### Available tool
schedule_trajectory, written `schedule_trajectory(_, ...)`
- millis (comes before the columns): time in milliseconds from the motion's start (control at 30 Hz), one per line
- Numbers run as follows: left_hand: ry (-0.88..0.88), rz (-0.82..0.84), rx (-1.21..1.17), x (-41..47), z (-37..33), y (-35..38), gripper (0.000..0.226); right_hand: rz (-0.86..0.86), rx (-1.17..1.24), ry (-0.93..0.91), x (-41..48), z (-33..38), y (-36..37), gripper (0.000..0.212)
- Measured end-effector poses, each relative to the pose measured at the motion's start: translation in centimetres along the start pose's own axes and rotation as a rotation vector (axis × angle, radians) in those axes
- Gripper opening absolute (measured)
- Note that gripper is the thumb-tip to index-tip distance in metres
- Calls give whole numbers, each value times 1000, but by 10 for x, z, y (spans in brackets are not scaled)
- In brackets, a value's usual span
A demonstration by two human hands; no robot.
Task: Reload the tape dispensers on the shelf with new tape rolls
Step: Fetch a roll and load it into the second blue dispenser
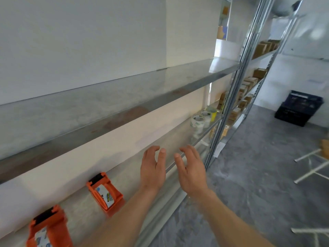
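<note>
Two orange tape dispensers lie on the lower metal shelf [165, 141]: one [105, 191] near the middle left, another [48, 227] at the bottom left corner, each with a white label showing inside. A stack of clear tape rolls [199, 123] stands farther right along the same shelf, with a yellowish roll [211, 112] behind it. My left hand [153, 168] and my right hand [191, 168] hover side by side above the shelf's front edge, between the dispensers and the rolls. Both hands are empty with fingers spread and slightly curled.
An upper metal shelf [106, 107] runs above. Upright metal posts [229, 97] divide the rack; cardboard boxes [249, 82] fill the shelves beyond. A dark plastic crate [299, 107] sits on the grey floor at right, near white table legs [313, 168].
</note>
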State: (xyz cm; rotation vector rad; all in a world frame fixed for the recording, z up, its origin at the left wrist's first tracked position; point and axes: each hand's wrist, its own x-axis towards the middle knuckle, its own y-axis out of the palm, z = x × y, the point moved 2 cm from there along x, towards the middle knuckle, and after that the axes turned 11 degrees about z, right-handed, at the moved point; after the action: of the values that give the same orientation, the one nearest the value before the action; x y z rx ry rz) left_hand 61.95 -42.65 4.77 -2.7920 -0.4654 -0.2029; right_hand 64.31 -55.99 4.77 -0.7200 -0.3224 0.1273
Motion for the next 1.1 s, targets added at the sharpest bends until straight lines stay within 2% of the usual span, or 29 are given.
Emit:
schedule_trajectory(233,-34,50,-8,33,1,36,55,-16,-8,31,34,-31,-15,74)
schedule_trajectory(433,-54,47,20,75,4,84,47,9,7,52,77,-75,-33,75)
schedule_trajectory(667,-88,-16,8,130,-4,160,64,73,15,40,148,-141,-76,73)
schedule_trajectory(800,-116,-72,7,160,-10,200,61,131,1,17,185,-172,-103,52)
schedule_trajectory(967,-155,-90,25,185,-12,238,66,160,7,28,218,-205,-122,65)
schedule_trajectory(1100,-172,-96,32,207,-10,256,67,186,-11,27,243,-222,-128,44)
